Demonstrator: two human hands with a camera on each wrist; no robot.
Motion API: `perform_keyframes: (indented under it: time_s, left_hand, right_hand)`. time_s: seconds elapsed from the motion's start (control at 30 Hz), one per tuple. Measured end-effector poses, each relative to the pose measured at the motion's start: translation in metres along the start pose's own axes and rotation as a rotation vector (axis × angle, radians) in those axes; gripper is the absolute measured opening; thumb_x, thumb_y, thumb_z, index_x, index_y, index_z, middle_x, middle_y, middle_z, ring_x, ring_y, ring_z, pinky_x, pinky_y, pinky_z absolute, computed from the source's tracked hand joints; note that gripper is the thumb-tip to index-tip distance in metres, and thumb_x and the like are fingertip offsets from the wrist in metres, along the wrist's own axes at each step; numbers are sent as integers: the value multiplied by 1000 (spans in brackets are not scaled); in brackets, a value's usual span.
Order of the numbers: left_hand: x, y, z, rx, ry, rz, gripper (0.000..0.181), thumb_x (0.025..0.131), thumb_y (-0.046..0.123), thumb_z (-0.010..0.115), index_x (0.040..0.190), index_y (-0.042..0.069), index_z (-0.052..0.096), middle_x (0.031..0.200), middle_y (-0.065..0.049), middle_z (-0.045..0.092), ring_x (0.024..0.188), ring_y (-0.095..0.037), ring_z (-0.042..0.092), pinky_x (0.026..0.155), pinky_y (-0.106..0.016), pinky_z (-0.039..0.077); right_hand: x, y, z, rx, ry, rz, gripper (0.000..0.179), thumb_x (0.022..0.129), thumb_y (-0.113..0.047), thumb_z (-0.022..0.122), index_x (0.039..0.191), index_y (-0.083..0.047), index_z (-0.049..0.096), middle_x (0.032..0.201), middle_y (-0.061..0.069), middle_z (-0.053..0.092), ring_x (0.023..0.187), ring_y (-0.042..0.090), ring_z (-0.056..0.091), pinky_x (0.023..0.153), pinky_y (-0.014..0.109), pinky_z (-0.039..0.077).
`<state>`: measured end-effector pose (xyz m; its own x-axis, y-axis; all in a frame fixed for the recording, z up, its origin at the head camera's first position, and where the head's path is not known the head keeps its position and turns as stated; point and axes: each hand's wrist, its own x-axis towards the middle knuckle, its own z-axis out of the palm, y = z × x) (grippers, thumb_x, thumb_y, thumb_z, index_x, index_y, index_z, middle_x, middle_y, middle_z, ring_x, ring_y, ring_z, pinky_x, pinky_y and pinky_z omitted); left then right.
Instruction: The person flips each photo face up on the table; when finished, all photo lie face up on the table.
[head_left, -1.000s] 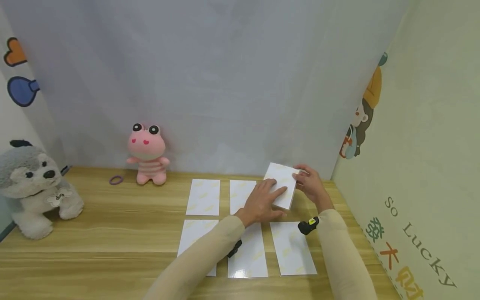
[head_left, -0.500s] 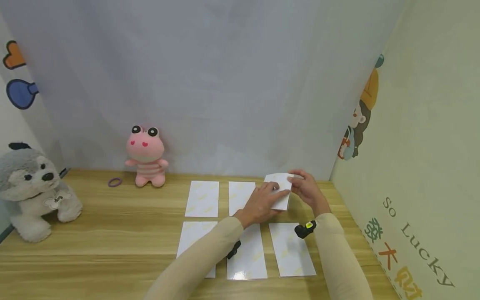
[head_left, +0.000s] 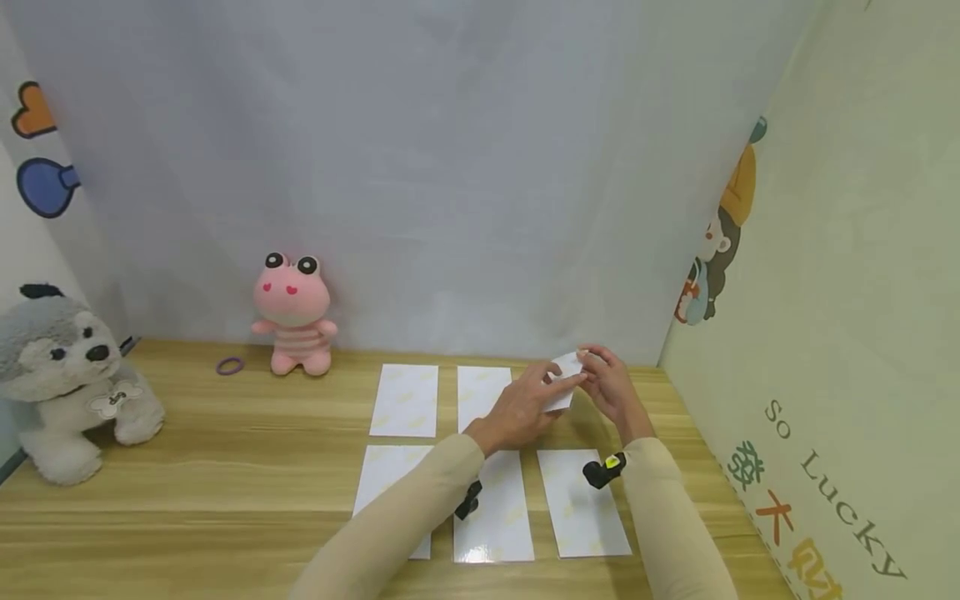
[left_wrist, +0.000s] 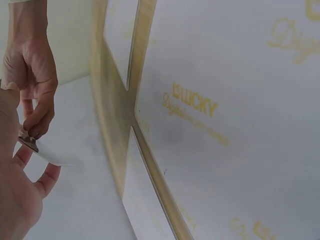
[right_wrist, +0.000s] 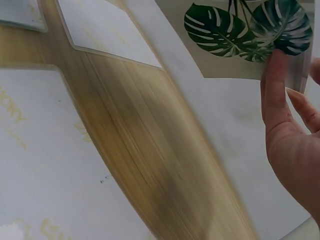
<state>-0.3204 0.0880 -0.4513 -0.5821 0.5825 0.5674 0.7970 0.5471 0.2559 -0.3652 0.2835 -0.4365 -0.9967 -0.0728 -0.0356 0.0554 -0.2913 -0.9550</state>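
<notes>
Both hands hold a photo print above the table's back right part. Its picture side, with green monstera leaves, shows in the right wrist view; its back is white. My left hand grips the left and near part, fingers spread along it. At the far right edge, my right hand pinches the print between thumb and fingers. In the left wrist view the print is almost edge-on between the right hand and the left hand. The left forearm covers part of the prints below it.
Several prints lie white back up in two rows, among them a back-left one and a front-right one. A pink frog plush, a purple ring and a grey dog plush stand left. A pale curtain hangs behind.
The print has tipped up from nearly flat, its back turning away from the head view. The right hand has drawn slightly nearer and left; the left hand has stayed on it.
</notes>
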Motion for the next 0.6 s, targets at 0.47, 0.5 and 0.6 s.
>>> perform_keyframes:
  time_s: [0.47,0.5,0.6]
  left_hand:
    - [0,2,-9,-250,-17,-150,46,96,2,62,139,17,57,133,-9,53,108,-25,63,86,-37,55]
    - [0,2,-10,-269,-13,-158,47,95,0,61,139,16,57,133,-9,53,108,-26,64,87,-38,55]
    - [1,1,-11,-314,17,-187,46,95,-3,60,138,13,56,130,-10,56,105,-27,64,87,-38,55]
  right_hand:
    - [3,7,18,-63,100,-12,13,102,-21,57,104,-12,47,72,-3,54,57,4,58,61,19,54]
    - [3,7,19,-65,103,-16,15,102,-22,57,104,-12,46,71,-4,54,57,4,58,60,19,54]
    - [3,8,22,-77,119,-33,19,101,-25,59,104,-12,45,70,-4,58,58,5,60,57,18,53]
